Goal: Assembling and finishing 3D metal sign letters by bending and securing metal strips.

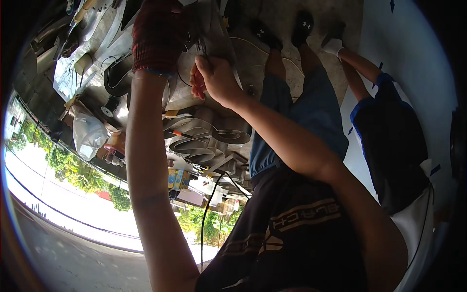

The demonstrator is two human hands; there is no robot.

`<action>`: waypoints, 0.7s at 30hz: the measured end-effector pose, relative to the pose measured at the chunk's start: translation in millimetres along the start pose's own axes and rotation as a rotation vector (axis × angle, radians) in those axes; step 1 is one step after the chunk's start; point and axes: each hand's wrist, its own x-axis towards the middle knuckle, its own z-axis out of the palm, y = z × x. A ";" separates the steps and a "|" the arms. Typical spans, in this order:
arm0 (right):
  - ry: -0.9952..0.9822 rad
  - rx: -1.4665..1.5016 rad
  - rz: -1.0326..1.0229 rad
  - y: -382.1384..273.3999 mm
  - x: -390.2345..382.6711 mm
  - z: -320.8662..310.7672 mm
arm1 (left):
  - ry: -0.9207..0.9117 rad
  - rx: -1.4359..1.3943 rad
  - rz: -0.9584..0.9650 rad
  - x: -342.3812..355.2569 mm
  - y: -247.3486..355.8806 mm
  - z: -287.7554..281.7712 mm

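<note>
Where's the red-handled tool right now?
Head view, upper middle, left of centre: the red-handled tool is in the bare right hand, just right of the gloved left hand.

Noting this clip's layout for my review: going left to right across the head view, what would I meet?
Translucent white plastic bag, left hand in a dark red knitted glove, bare right hand, blue fabric shorts, co-worker's dark short-sleeved top.
</note>
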 end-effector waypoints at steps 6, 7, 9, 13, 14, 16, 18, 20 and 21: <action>-0.006 -0.039 -0.035 2.1 -0.1 -3.3 | 0.064 -0.123 0.079 -6.1 1.1 3.8; -0.016 -0.067 -0.039 2.2 0.5 -5.3 | 0.062 -0.299 -0.037 -11.7 5.8 4.3; -0.060 -0.062 -0.020 4.6 0.2 -1.7 | 0.196 -0.180 -0.039 -25.8 15.4 -8.1; -0.076 -0.043 0.067 -8.7 -4.9 -10.5 | 0.465 -0.147 -0.167 -64.7 23.0 -1.9; -0.086 -0.052 0.074 -9.8 -9.8 -11.0 | 0.473 -0.142 -0.179 -79.2 26.5 -1.4; -0.100 -0.062 0.150 -11.4 -19.0 -19.2 | 0.509 -0.240 -0.368 -103.3 38.8 9.5; -0.136 -0.091 0.189 -9.2 -31.7 -24.8 | 0.502 -0.258 -0.450 -129.8 51.4 17.6; -0.168 -0.119 0.227 -9.5 -41.4 -29.9 | 0.493 -0.280 -0.530 -152.6 66.0 26.0; -0.174 -0.188 0.203 -10.4 -45.6 -31.1 | 0.467 -0.365 -0.584 -163.4 73.8 29.5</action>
